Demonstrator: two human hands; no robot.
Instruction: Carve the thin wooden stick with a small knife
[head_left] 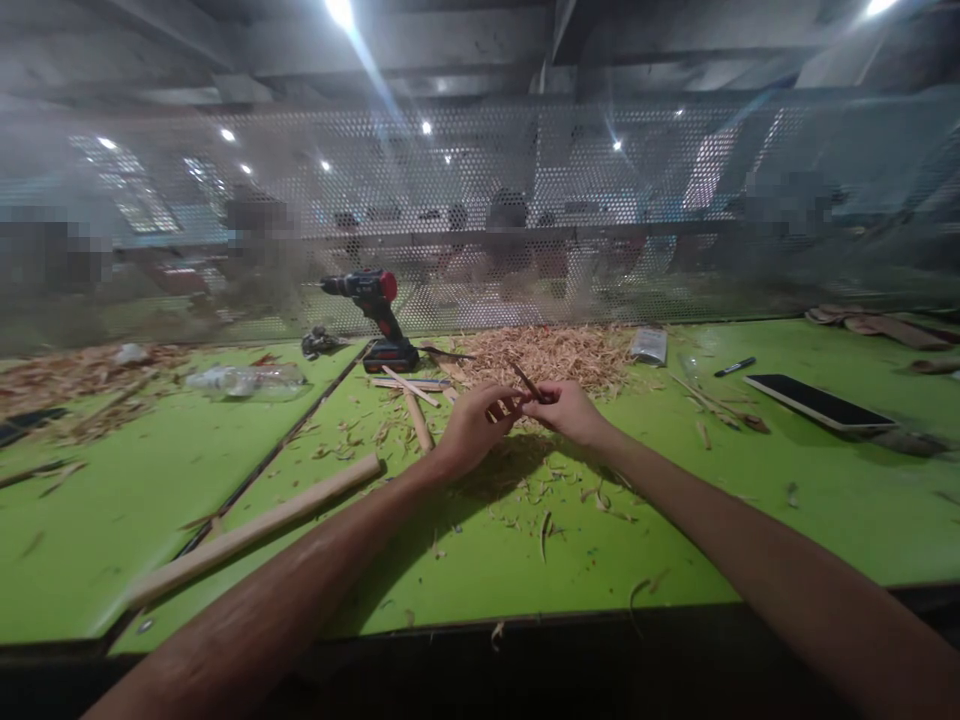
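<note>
Both hands are raised over the green table (465, 585), just in front of a heap of wood shavings (555, 355). My right hand (571, 410) is closed on a thin dark stick-like tool (526, 380), which points up and to the left. My left hand (480, 425) is beside it with curled fingers, their tips close to the right hand's fingers; whether something small is between them cannot be made out. Loose shavings lie on the table below the hands.
A cordless drill (379, 318) stands behind left, near thin sticks. A long wooden rod (262, 530) lies front left, a plastic bottle (247, 380) beyond it. At right are a phone-like device (821, 400) and a pen (735, 367). A perforated screen (480, 180) bounds the back.
</note>
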